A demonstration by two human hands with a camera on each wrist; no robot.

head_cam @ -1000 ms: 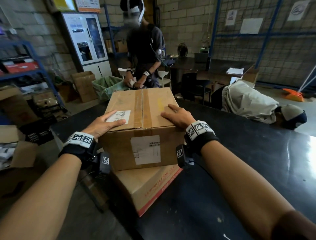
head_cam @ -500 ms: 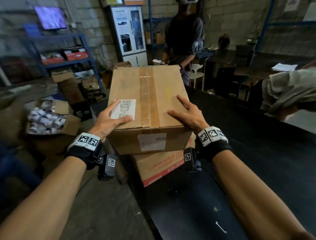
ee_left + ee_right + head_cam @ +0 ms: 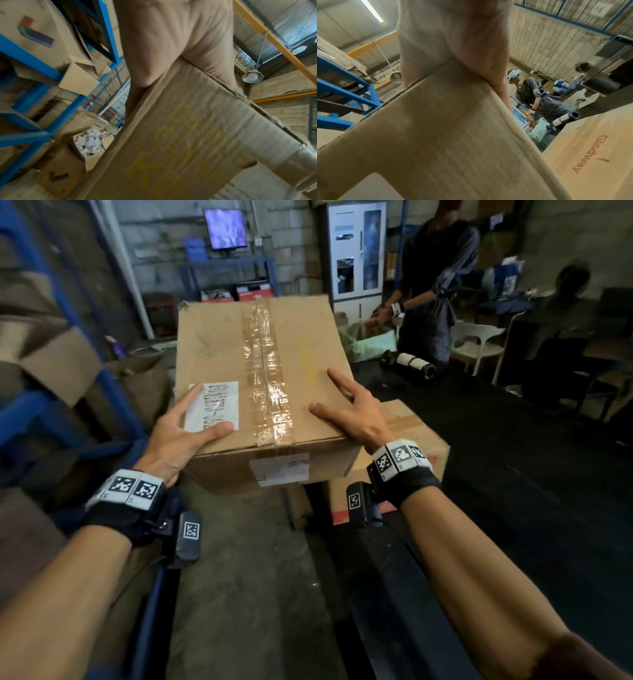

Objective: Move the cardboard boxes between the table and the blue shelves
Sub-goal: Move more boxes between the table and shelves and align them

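Observation:
I hold a taped brown cardboard box (image 3: 260, 364) in the air past the left end of the black table (image 3: 513, 474). My left hand (image 3: 185, 422) grips its near left top edge, the thumb lying on a white label. On the near right top edge my right hand (image 3: 349, 412) grips likewise, thumb and forefinger on top. The wrist views show each palm, left hand (image 3: 171, 33) and right hand (image 3: 453, 33), wrapped over an edge of the box (image 3: 188, 135) (image 3: 445, 128). A second box (image 3: 411, 433) with red print stays on the table. Blue shelves (image 3: 99, 371) (image 3: 30, 58) stand left.
Another person (image 3: 435, 285) works beyond the table's far end, near a white cabinet (image 3: 356, 251) and a white chair (image 3: 479, 337). A roll (image 3: 411, 362) lies on the table. An open carton of white rolls (image 3: 91, 143) sits on the floor by the shelves, which hold more cartons.
The box has come up off the lower box and swung left, out past the table's end toward the shelves. Both hands keep the same hold.

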